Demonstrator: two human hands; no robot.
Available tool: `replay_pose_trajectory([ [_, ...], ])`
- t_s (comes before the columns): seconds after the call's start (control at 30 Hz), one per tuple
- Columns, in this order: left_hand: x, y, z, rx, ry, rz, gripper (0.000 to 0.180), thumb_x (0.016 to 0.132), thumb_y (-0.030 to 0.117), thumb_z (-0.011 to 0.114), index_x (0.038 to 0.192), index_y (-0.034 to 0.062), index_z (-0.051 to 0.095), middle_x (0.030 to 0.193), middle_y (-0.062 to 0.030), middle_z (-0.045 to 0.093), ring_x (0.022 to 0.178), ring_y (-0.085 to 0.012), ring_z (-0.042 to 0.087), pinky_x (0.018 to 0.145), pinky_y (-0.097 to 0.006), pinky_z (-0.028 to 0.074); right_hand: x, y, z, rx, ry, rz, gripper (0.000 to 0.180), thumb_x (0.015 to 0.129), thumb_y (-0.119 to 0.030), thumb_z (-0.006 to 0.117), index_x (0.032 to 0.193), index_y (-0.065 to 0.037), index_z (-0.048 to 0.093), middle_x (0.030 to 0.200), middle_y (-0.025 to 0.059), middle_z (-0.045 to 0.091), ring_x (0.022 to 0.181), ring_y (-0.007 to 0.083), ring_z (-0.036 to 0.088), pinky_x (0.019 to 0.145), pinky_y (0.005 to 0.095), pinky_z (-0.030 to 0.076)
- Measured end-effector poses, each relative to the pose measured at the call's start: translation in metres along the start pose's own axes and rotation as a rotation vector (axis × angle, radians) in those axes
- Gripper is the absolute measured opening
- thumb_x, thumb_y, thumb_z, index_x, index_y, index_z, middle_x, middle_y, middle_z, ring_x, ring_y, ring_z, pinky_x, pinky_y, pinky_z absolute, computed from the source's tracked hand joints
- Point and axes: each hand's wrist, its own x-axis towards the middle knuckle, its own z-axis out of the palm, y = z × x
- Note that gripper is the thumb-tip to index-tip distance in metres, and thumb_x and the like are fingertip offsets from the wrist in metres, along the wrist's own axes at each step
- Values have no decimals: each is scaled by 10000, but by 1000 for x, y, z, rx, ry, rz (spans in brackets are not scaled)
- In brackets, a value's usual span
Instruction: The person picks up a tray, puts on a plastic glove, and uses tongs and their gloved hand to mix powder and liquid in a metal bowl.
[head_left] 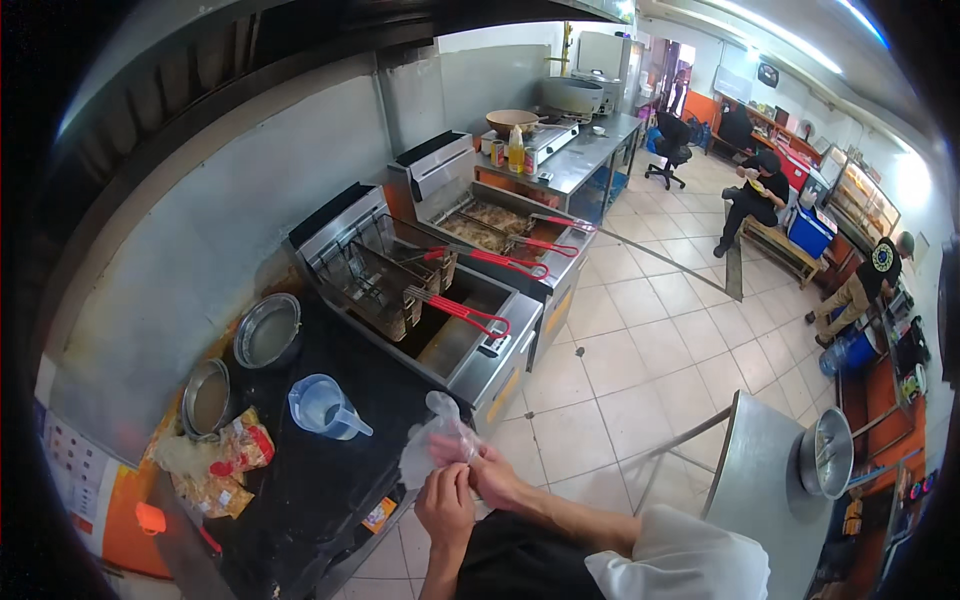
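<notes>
My left hand (445, 503) and my right hand (492, 473) are together over the edge of a dark counter (330, 470), both pinching a thin clear plastic bag (432, 440). The bag bunches upward and leftward from my fingers; I cannot tell whether anything is in it. A clear plastic measuring jug (322, 407) stands on the counter just left of the bag.
Two round metal bowls (267, 332) (207, 397) and food packets (215, 462) sit at the counter's left. Deep fryers (470, 350) with red-handled baskets (455, 308) stand behind. A metal table (765, 490) with a bowl (826, 453) is right. Two people sit at the far right.
</notes>
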Motion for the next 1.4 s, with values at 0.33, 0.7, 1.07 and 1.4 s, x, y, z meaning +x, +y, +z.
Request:
replay_pose_trajectory([
  [0.33,-13,-15,-12,-316,-14,-150,100,994,112,660,1041,33,619,967,-116,668,921,-333,636,841,-455,472,21,2,27,108,74,-78,431,1084,-232,614,1454,-16,561,1405,93,639,1232,168,624,1058,324,510],
  [0.7,-11,-51,0,-42,61,20,202,828,-15,735,914,68,572,807,-76,605,788,-313,604,801,-449,450,17,-10,42,-327,39,-306,486,1063,-183,646,1506,-17,533,1272,18,677,1042,98,621,924,265,521],
  [1.07,-21,-60,36,-26,69,-212,280,733,-76,724,869,63,523,798,-95,551,763,-333,586,708,-446,456,38,-18,23,255,-164,100,832,1098,-634,207,1619,4,324,1634,149,412,1513,278,376,1245,414,290],
  [1.4,-26,-52,37,-93,43,-233,242,774,-70,695,879,52,514,803,-106,551,745,-328,603,687,-434,477,59,5,11,579,-106,138,762,1073,-643,352,1679,-202,217,1654,3,359,1526,243,350,1246,405,284],
])
